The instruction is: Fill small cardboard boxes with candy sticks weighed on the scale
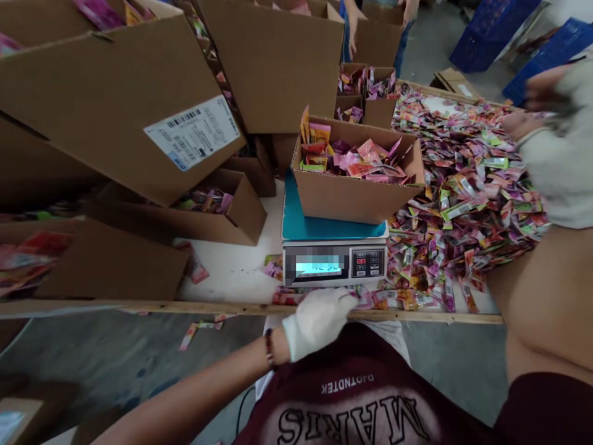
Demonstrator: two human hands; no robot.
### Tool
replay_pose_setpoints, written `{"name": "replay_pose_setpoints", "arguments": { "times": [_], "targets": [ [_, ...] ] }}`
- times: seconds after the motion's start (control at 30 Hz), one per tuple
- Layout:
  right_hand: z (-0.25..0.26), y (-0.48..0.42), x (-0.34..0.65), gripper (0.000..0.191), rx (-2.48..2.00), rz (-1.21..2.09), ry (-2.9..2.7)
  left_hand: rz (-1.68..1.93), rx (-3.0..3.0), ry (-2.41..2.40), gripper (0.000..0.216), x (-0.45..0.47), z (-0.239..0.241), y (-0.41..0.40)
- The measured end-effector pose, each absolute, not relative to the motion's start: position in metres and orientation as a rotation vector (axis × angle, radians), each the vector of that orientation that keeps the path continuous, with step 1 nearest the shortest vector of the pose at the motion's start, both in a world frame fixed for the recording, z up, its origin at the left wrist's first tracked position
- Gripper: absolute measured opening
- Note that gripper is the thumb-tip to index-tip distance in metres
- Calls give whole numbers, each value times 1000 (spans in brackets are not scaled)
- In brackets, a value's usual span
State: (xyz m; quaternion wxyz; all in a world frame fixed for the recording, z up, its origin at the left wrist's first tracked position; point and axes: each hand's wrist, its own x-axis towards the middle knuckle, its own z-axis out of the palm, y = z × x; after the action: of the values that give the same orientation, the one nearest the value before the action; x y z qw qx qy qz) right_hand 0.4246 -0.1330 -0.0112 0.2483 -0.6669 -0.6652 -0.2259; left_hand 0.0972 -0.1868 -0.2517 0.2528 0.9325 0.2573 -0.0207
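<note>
My left hand [320,322], in a white glove, is at the table's front edge just below a digital scale [336,262]. Its fingers are curled together; whatever they may hold is hidden. On the scale's teal platform [296,213] sits an open cardboard box [356,194] filled with small colourful sachets [368,162]. My right hand [553,145], in a pale glove, reaches out at the far right over a heap of loose sachets [467,185]. Motion smears its fingers, so their grip cannot be made out. The scale's display is lit and partly pixelated.
Large cardboard cartons [115,105] lean over smaller sachet-filled boxes [222,213] on the left. Across the table, a person's hand [353,28] is beside another carton [380,34]. Blue crates [491,34] stand behind. A wooden strip [208,308] edges the table; sachets [189,337] lie on the floor.
</note>
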Motion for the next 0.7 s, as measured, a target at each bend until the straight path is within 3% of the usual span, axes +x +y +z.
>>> {"name": "replay_pose_setpoints", "arguments": {
  "times": [0.1, 0.2, 0.27, 0.37, 0.47, 0.6, 0.7],
  "targets": [
    [-21, -110, 378, 34, -1542, -348, -2131, 299, 2561, 529, 36, 148, -230, -196],
    [-34, -87, 346, 44, -1319, -33, -2416, 473, 2582, 272, 56, 182, -219, -204],
    [-45, -75, 337, 49, -1328, 137, -2490, 408, 2602, 158, 48, 185, -220, -205],
    [-60, -63, 334, 28, -1398, 473, -2536, 274, 2601, 230, 31, 169, -228, -200],
    [-69, -61, 339, 27, -1387, 703, -2400, 333, 2546, 358, 27, 146, -241, -194],
    [-72, -64, 348, 23, -1319, 768, -2064, 694, 2427, 473, 15, 120, -238, -180],
    [-66, -58, 349, 17, -1268, 665, -1886, 1175, 2362, 637, 9, 101, -196, -145]
  ]
}}
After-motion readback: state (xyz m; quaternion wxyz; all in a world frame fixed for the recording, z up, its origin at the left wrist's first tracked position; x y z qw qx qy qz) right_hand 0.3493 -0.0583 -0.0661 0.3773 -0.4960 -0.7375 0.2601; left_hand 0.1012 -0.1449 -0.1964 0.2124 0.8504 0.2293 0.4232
